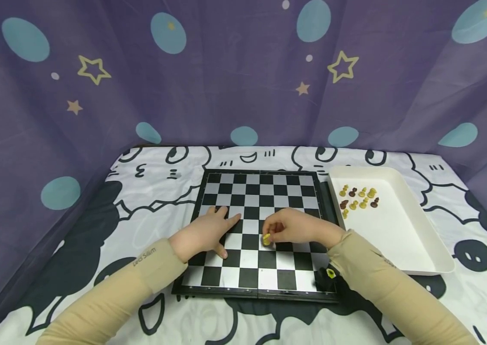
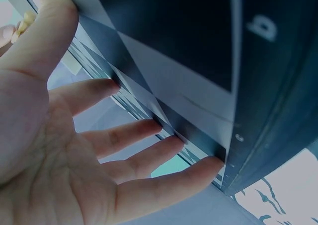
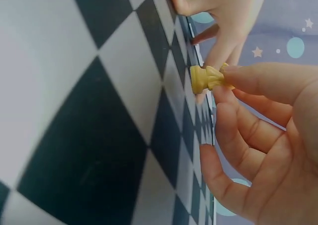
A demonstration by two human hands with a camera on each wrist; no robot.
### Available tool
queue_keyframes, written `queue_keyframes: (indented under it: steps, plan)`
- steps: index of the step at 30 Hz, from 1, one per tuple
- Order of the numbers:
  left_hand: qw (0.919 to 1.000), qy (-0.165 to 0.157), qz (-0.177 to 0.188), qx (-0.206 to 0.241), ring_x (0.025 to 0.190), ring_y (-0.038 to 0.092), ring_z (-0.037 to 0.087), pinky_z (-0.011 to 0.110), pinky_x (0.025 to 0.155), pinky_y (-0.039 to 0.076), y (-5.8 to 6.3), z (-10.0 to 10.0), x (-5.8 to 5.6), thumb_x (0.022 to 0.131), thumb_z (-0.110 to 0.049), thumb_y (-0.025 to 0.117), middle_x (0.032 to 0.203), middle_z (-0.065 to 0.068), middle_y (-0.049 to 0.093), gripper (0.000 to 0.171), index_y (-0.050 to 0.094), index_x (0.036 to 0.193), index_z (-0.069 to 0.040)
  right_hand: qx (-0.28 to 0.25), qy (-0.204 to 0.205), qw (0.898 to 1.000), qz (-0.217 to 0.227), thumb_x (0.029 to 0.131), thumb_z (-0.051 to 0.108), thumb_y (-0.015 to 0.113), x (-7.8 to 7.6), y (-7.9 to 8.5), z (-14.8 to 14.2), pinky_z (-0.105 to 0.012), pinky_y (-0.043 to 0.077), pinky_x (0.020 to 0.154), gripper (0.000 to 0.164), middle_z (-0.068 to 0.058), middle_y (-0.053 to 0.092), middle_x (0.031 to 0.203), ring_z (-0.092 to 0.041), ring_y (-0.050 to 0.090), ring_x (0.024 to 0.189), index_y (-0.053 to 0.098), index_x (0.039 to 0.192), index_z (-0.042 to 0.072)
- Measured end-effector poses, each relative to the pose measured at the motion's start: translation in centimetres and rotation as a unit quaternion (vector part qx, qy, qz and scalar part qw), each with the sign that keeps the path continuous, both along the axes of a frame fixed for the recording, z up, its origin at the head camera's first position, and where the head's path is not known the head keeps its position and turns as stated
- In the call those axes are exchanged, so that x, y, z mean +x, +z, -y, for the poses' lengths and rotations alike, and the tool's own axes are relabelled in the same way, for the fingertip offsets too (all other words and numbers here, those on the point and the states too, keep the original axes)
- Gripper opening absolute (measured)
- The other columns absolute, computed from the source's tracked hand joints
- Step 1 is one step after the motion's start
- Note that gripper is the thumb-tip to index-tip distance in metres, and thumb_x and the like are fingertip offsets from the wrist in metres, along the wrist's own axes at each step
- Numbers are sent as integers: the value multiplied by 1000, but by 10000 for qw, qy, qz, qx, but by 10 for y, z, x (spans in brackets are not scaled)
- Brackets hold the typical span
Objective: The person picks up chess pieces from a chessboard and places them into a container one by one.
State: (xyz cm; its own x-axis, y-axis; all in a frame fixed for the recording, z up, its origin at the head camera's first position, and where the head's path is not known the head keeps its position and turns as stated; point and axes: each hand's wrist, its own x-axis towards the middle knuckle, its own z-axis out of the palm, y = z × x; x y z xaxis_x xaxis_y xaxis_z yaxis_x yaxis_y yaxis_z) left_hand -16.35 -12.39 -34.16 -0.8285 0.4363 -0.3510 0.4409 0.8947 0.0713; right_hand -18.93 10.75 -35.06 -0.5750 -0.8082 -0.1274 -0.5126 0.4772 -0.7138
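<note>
A yellow chess piece (image 1: 266, 239) is pinched between the thumb and fingers of my right hand (image 1: 292, 225), over the middle of the chessboard (image 1: 286, 280). From the right wrist view, the piece (image 3: 201, 79) lies sideways in the picture with its base toward the board, its top covered by the fingertips. Whether the base touches the square I cannot tell. My left hand (image 1: 206, 232) is spread over the board's left side. Its fingers (image 2: 149, 185) are extended, and their tips touch the squares in the left wrist view. No piece stands on the visible squares.
Right of the board is a white tray (image 1: 398, 239) with several yellow chess pieces (image 1: 371, 193) and dark brown ones (image 1: 374, 202) in its far left part. A small black object (image 1: 324, 279) shows at the board's near right corner. Behind the table hangs a purple curtain (image 1: 243, 86).
</note>
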Motion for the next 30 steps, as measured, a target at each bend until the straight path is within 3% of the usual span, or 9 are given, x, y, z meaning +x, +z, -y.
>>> queue_keyframes:
  steps: [5,15,30]
  plan:
    - [10000,7,-6,-27,124,39,43,49,93,46,0,0,0,61,-38,84,139,23,40,99,39,145,-11,-117,-125,9997,-190,88,12,65,0,6,-2,-23,49,63,5,4,65,78,-6,55,68,69,90,13]
    - [10000,-30,5,-20,124,38,45,50,95,45,0,0,-1,62,-37,84,139,25,39,99,38,146,-11,-247,-465,9986,-87,89,16,65,1,12,-13,-24,48,63,4,1,66,80,-9,55,70,69,90,14]
    - [10000,-37,20,-65,124,38,44,49,94,46,-2,1,0,61,-39,83,140,24,39,101,36,147,-11,-251,-614,9976,-187,89,9,62,7,8,-34,-24,51,65,7,0,68,83,-7,58,73,68,92,12]
